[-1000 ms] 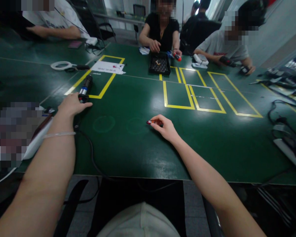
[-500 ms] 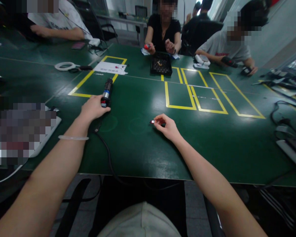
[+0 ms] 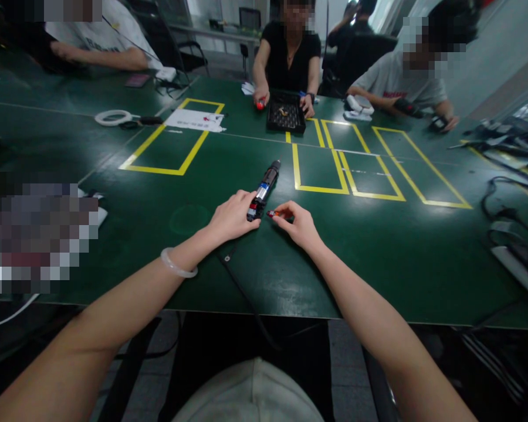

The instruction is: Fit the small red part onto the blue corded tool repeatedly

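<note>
Okay, the left hand (image 3: 234, 215) has swung its gripped black-and-silver cylindrical tool (image 3: 264, 189) beside the right hand (image 3: 298, 224), which pinches a tiny red-and-silver piece (image 3: 271, 214); they're nearly together now.

The left hand (image 3: 232, 217) covers part of the tool (image 3: 264, 186). The right hand (image 3: 297, 223) hides part of a small piece (image 3: 271, 214), too tiny to identify. Both forearms (image 3: 369, 302) are cut off below. Print on the paper (image 3: 191, 119) is too blurred to read; yellowish bits (image 3: 284, 111) in the tray (image 3: 286, 128) are too small to tell. A co-worker's hand (image 3: 261, 93) partly hides a red thing (image 3: 260, 105).
</note>
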A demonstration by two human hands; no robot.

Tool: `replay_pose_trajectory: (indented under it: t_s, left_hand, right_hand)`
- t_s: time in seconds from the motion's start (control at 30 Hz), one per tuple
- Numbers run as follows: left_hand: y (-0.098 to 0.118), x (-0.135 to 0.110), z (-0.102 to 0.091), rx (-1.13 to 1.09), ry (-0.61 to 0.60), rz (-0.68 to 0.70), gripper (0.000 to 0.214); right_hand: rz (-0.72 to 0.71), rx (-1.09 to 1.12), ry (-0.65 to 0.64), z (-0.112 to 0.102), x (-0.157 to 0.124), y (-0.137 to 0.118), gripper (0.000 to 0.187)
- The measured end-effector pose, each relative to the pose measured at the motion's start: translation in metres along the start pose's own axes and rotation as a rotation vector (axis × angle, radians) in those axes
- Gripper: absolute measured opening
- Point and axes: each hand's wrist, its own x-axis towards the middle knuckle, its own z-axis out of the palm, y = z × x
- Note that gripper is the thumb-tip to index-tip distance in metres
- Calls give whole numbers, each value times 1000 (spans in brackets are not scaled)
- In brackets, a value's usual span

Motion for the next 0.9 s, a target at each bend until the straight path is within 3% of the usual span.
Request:
replay_pose_trajectory:
  t_s: [0.2,0.63,0.9]
  left_hand:
    - [16,-6,5,-40,3,63,68]
    - [20,-7,6,3,1,53,66]
    - [24,-7,10,79,72,34,62]
  right_hand:
    - [21,6,-54,7,0,2,15]
    - [-40,-74,-61,5,0,0,6]
    - [-67,-106,-29,2,-3,-7,9]
